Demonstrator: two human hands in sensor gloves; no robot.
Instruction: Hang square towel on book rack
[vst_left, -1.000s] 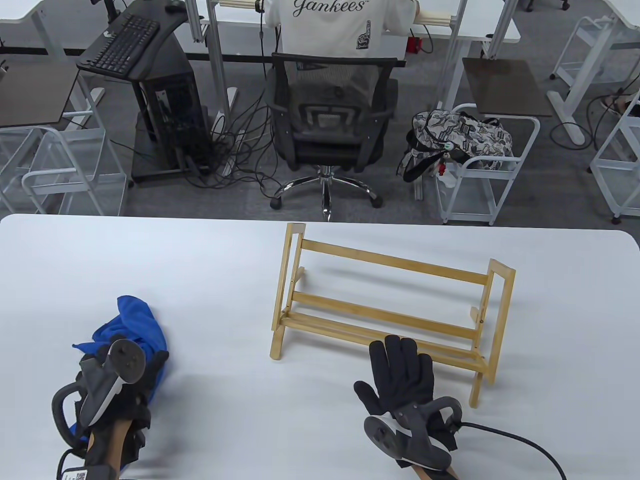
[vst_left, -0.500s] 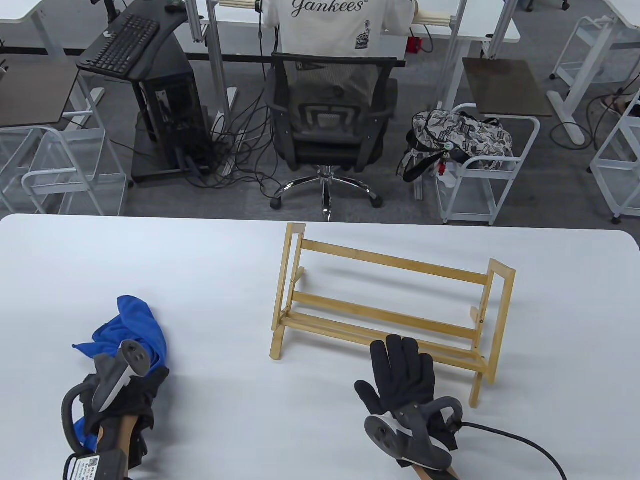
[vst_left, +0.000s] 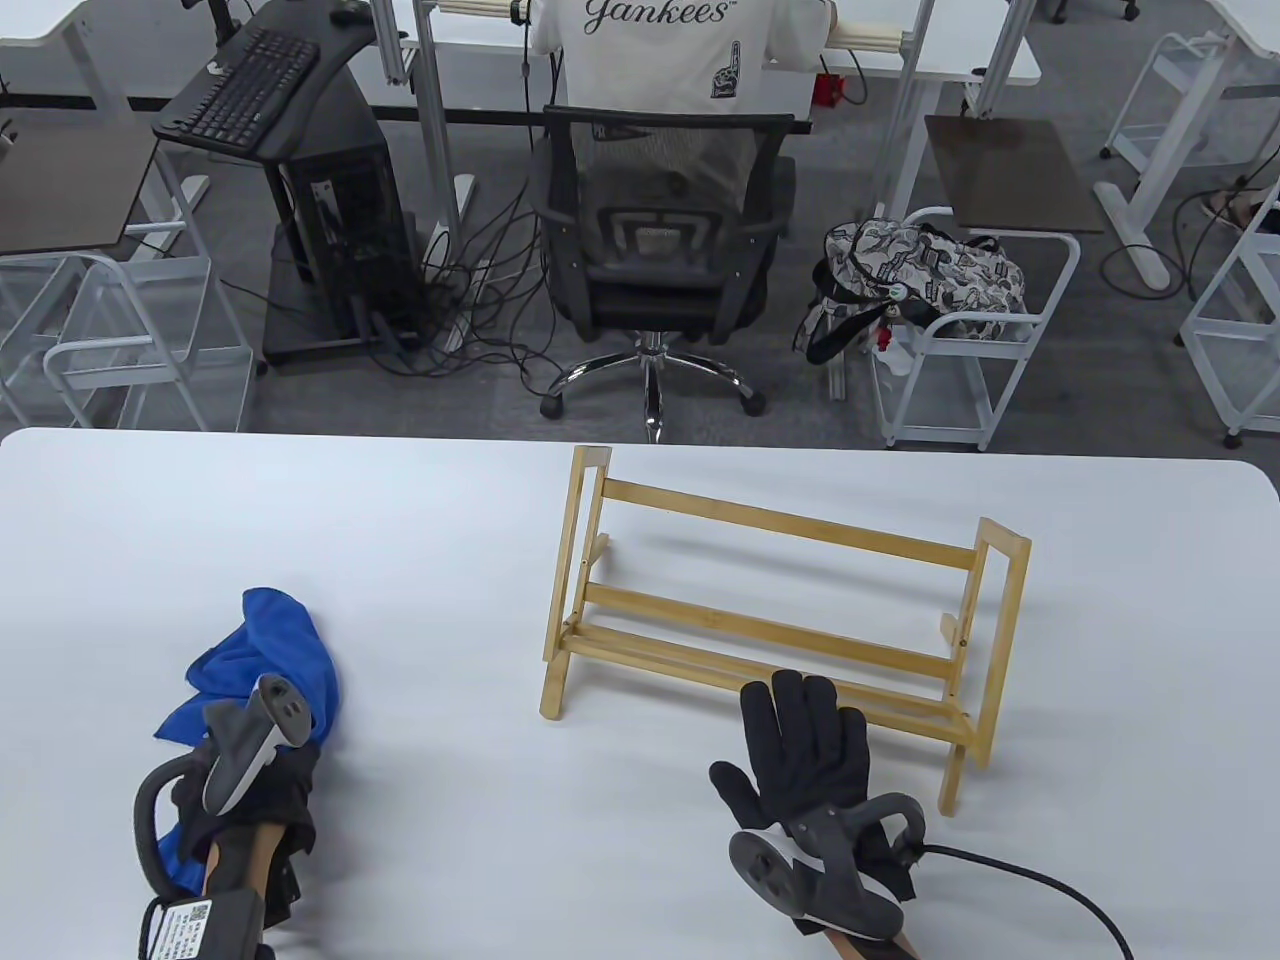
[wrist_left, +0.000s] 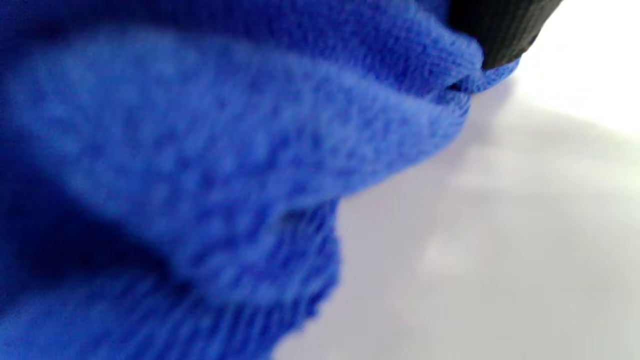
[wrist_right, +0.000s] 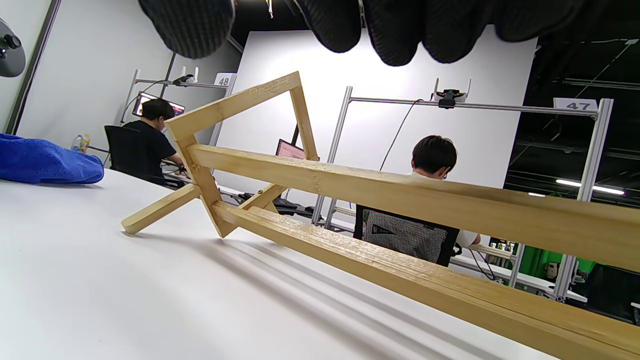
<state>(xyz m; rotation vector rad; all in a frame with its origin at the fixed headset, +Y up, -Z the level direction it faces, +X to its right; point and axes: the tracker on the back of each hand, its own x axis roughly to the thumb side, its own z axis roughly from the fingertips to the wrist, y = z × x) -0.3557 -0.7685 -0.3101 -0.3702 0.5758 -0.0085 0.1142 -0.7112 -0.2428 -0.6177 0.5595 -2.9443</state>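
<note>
Left hand: the left hand (vst_left: 255, 790) sits at the near left of the worktop (vst_left: 450, 560), its back and tracker turned up, over the near end of the towel.
Left fingers: the table view hides them under the hand and tracker, so I cannot tell there how they lie; in the left wrist view one black fingertip (wrist_left: 502, 30) presses on a fold at the towel's edge.
Towel: the blue square towel (vst_left: 285, 655) lies bunched on the worktop at the left, well apart from the rack. Most of it reaches out beyond the left hand toward the far side, and a small part shows on the near side under the wrist. In the left wrist view its knit (wrist_left: 210, 165) fills nearly the whole frame, blurred, with white worktop to the right.
Rack: the wooden book rack (vst_left: 780, 620) stands upright at the middle of the worktop, running from far left to near right, its rails bare.
Right hand: the right hand (vst_left: 805, 750) lies palm down just before the rack's near lower rail.
Right fingers: spread and straight, holding nothing; the fingertips (vst_left: 795, 690) reach to the near rail, though I cannot tell whether they touch it. In the right wrist view they hang (wrist_right: 395, 30) above the rail (wrist_right: 400, 195).
</note>
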